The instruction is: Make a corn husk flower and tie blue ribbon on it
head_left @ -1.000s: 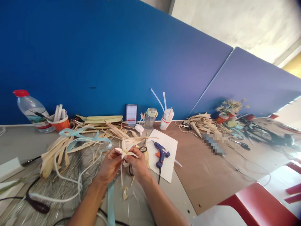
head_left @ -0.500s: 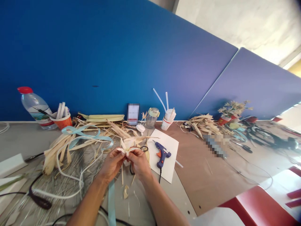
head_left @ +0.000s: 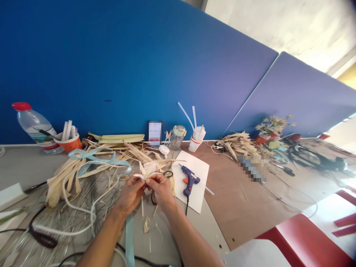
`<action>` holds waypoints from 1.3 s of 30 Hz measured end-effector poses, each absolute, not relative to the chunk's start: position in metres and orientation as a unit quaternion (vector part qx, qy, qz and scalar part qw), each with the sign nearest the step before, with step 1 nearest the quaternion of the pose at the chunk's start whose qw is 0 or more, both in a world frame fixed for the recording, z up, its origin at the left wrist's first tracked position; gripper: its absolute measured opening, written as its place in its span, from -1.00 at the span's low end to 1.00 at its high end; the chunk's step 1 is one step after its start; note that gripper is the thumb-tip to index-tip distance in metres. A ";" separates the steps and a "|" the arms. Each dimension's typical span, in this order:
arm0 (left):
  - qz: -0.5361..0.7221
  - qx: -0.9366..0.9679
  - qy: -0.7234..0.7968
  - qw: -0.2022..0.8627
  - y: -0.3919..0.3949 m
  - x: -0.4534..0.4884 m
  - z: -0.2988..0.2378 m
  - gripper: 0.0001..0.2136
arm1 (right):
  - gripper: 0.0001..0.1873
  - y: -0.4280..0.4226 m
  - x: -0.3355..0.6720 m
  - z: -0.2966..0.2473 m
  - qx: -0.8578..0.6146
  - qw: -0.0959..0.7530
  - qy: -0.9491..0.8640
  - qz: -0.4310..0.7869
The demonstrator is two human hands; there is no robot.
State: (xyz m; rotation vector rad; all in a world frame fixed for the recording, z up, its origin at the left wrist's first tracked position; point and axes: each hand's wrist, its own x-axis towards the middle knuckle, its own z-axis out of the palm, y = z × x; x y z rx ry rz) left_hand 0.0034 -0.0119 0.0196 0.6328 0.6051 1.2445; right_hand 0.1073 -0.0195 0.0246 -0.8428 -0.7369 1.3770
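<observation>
Between my two hands is a pale corn husk flower (head_left: 148,169) with pointed petals spreading upward. My left hand (head_left: 131,191) pinches its base from the left side. From the right, my right hand (head_left: 161,189) grips the same base, thumb against forefinger, fingertips of both hands nearly touching. The hands hide the underside of the flower. Just right of them a blue glue gun (head_left: 190,180) with an orange trigger lies on a white sheet (head_left: 199,196). A light blue ribbon (head_left: 129,237) hangs down below my left hand.
Dried corn husks (head_left: 59,181) and a white cord (head_left: 66,200) lie to the left. Along the blue partition (head_left: 125,66) stand a plastic bottle (head_left: 36,128), an orange cup (head_left: 71,144), a phone (head_left: 155,133), a glass jar (head_left: 177,139) and a white cup (head_left: 195,144). A red chair (head_left: 311,241) is at lower right.
The whole view has shifted slightly, so things appear a little further left. My fingers still hold the flower, with my right thumb and forefinger pressed closer around its base.
</observation>
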 end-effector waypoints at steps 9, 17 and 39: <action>0.531 0.347 0.291 0.716 -0.009 -0.001 0.013 -0.88 | -0.88 -0.019 0.114 0.032 -0.376 0.631 -0.326 0.595; 0.535 0.341 0.289 0.717 -0.012 0.001 0.025 -0.85 | -0.88 -0.020 0.114 0.031 -0.305 0.628 -0.307 0.647; 0.522 0.323 0.293 0.734 -0.012 0.003 0.018 -0.85 | -0.84 -0.023 0.110 0.029 -0.419 0.610 -0.383 0.553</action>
